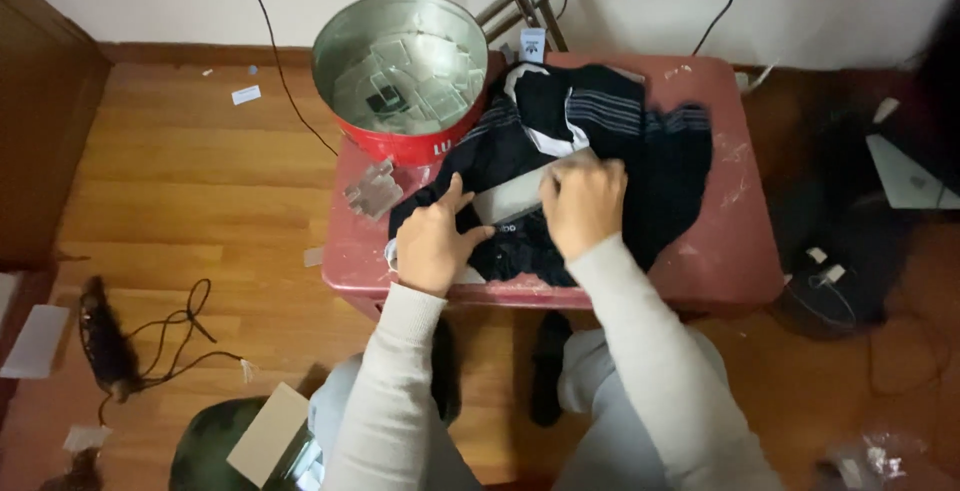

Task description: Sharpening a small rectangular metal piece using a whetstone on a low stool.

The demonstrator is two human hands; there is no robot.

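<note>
Red low table w/ dark garment, wood floor

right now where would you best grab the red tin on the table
Probably the red tin by its open rim at the near edge, from the left hand's side. It stands upright and lidless, overhanging the red table's back-left corner; the dark garment crowds its right.

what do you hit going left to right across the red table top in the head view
small clear plastic pieces by the left edge → left hand flat on the dark striped garment → grey card → right hand closed on the cloth → bare scuffed red table top
</note>
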